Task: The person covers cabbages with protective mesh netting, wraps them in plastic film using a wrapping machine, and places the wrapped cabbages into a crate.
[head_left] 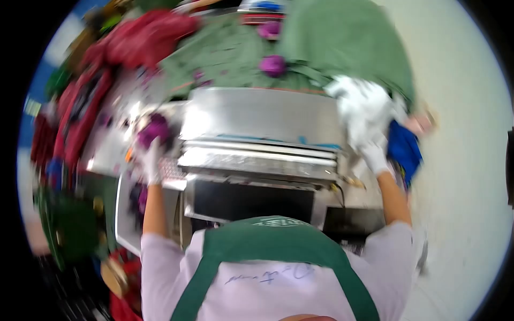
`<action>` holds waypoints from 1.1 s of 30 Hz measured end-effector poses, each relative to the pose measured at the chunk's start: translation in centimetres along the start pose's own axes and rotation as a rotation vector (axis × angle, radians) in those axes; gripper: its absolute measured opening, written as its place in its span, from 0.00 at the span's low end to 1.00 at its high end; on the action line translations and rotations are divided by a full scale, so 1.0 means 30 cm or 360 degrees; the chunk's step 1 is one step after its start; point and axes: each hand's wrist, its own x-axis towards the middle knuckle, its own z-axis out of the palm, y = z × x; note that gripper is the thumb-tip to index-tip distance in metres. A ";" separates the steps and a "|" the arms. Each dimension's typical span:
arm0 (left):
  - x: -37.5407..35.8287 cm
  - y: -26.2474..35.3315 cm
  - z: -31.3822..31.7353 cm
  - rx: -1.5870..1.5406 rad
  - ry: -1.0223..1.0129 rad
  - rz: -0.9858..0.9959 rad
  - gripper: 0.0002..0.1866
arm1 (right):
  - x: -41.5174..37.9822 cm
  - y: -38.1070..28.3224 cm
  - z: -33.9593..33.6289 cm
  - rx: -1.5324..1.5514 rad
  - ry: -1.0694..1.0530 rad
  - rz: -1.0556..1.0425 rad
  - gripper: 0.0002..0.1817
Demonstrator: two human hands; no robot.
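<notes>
My left hand (151,161), in a white glove, is at the left end of a metal machine, with its fingers against a rounded purple bundle (153,130). The bundle is too blurred for its kind to show. On the other side, my gloved right hand (374,154) grips the lower end of a crumpled white plastic bag (361,107). Between my hands lies the long machine (262,161), with pale bars and a flat steel plate (262,115) behind them. A blue cloth (404,152) hangs just right of my right hand.
Two round purple things, one nearer (273,65), lie on green cloth (342,37) beyond the machine. Purple scraps litter the left table (104,142). A white bin (124,206) stands below my left hand. Red cloth (152,40) and a green crate (69,224) are at left.
</notes>
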 end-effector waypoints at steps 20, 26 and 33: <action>-0.331 -0.207 -0.311 0.0245 0.0055 0.0123 0.64 | -0.229 -0.151 -0.314 0.0484 0.0187 0.0822 0.14; -0.462 -0.089 -0.329 -0.0019 0.0554 0.0077 0.44 | -0.119 -0.100 -0.491 0.1477 0.0792 0.0469 0.18; -0.714 0.511 -0.131 -0.1009 -0.0611 -0.0116 0.19 | -0.063 -0.945 -1.008 0.2174 -0.0275 0.0173 0.17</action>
